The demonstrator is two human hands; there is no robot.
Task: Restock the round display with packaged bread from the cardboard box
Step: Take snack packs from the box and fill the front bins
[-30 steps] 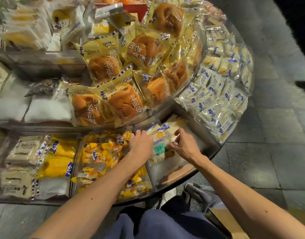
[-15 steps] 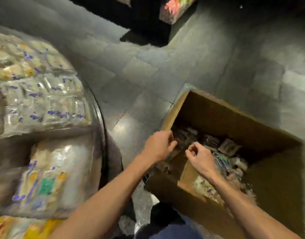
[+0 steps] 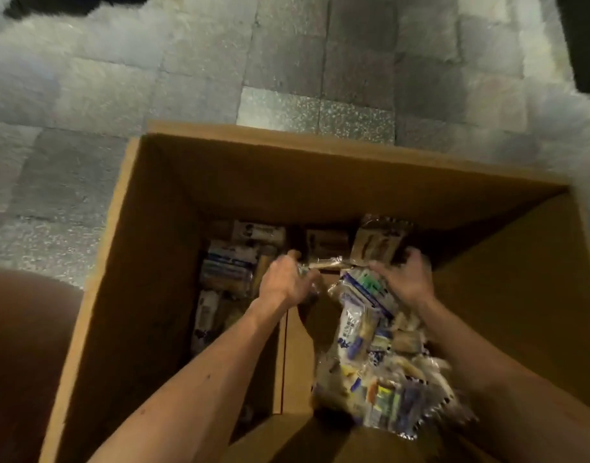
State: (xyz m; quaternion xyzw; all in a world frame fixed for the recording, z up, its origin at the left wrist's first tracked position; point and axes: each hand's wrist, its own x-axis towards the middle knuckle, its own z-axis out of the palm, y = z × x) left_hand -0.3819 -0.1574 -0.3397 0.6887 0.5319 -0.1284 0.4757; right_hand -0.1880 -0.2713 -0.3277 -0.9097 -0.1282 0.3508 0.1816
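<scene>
Reaching into the cardboard box (image 3: 146,262), your left hand (image 3: 285,284) pinches a clear bread packet (image 3: 323,262); at its three o'clock, your right hand (image 3: 405,279) curls its fingers (image 3: 417,257) round packaged bread (image 3: 353,329) heaped toward five o'clock.

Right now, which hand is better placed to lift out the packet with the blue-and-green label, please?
Probably the right hand: it lies directly against that packet, while the left hand grips a clear wrapper beside it.

Matt cardboard box (image 3: 320,182), glossy plastic packets (image 3: 370,355)
</scene>
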